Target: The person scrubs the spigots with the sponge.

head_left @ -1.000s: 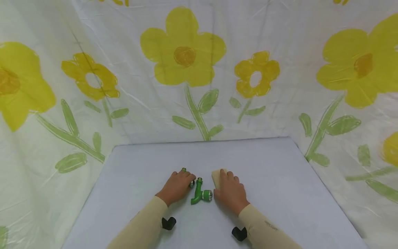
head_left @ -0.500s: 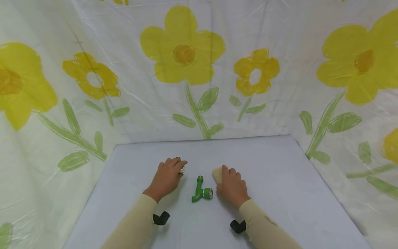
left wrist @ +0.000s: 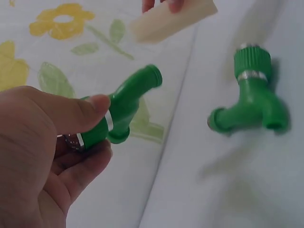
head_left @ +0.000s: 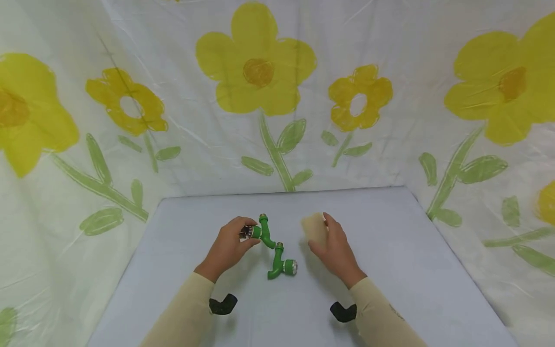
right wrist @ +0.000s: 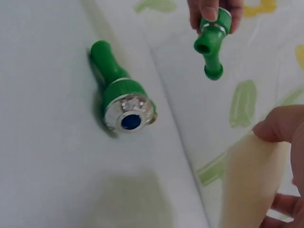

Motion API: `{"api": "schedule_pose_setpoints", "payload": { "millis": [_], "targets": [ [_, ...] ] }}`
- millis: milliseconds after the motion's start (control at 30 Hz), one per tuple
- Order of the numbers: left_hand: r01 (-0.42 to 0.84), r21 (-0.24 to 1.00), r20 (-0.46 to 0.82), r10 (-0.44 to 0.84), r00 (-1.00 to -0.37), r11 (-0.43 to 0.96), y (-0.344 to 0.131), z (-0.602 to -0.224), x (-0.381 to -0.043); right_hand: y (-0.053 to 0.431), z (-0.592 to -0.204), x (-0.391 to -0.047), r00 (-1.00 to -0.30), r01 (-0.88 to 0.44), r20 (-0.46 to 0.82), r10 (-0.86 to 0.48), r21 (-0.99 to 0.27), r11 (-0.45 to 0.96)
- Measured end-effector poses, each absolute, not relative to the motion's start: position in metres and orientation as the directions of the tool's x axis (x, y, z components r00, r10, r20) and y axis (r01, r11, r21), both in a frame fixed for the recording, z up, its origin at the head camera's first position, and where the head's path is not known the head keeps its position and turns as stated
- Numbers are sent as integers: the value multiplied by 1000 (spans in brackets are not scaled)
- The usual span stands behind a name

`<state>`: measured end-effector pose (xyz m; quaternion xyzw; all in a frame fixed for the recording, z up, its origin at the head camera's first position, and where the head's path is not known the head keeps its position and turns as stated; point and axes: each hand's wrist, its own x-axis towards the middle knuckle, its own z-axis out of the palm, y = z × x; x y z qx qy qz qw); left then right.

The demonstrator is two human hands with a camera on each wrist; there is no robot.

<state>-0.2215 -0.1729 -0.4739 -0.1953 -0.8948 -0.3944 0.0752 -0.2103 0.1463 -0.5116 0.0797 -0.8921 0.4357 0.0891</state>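
Observation:
My left hand [head_left: 227,246] pinches a green tap [left wrist: 126,102] by its knob, thumb on one side and fingers on the other. The tap is raised over the table, its spout and brass-ended inlet sticking out to the right in the head view. A second green tap [head_left: 277,265] lies on the table between my hands; the right wrist view shows its clear knob face with a blue centre. My right hand [head_left: 336,250] grips a pale cream sponge-like block [right wrist: 254,183] between thumb and fingers, held up over the table.
Both taps and hands are over a white-covered table [head_left: 368,217]. Behind it and at the sides hangs a white sheet [head_left: 195,159] with printed yellow flowers. A black angled piece [head_left: 223,304] sits at the left sleeve, another black piece [head_left: 343,312] at the right.
My left hand has moved left and away from the lying tap, turning so the held tap shows more. My right hand has lifted the block and tilted it. The lying tap stays in place.

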Motion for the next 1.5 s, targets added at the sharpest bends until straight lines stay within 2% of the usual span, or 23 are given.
{"api": "schedule_pose_setpoints", "payload": {
  "millis": [200, 433, 600, 733, 900, 1267, 1400, 1500],
  "targets": [
    [427, 780, 322, 292, -901, 457, -161, -468, -212, 144, -494, -200, -951, -308, 278, -137, -810, 499],
    [423, 855, 326, 324, -888, 301, -149, -459, -203, 140, -474, -185, -886, -462, 367, -284, -760, 457],
    [459, 861, 371, 347, -861, 220, -144, -455, -200, 138, -458, -174, -812, -570, 408, -418, -708, 417],
    [497, 845, 407, 365, -837, 199, -142, -453, -197, 137, -451, -171, -780, -607, 417, -466, -684, 405],
    [510, 839, 418, 377, -827, 190, -141, -451, -193, 140, -450, -171, -770, -622, 422, -478, -666, 413],
    [523, 831, 417, 409, -812, 190, -139, -449, -187, 146, -453, -181, -866, -500, 385, -319, -701, 509],
    [501, 844, 399, 398, -826, 193, -140, -449, -187, 146, -451, -176, -858, -497, 328, -396, -723, 480],
    [489, 850, 390, 389, -834, 195, -142, -450, -187, 145, -449, -171, -824, -520, 292, -485, -730, 443]
  ]
}}
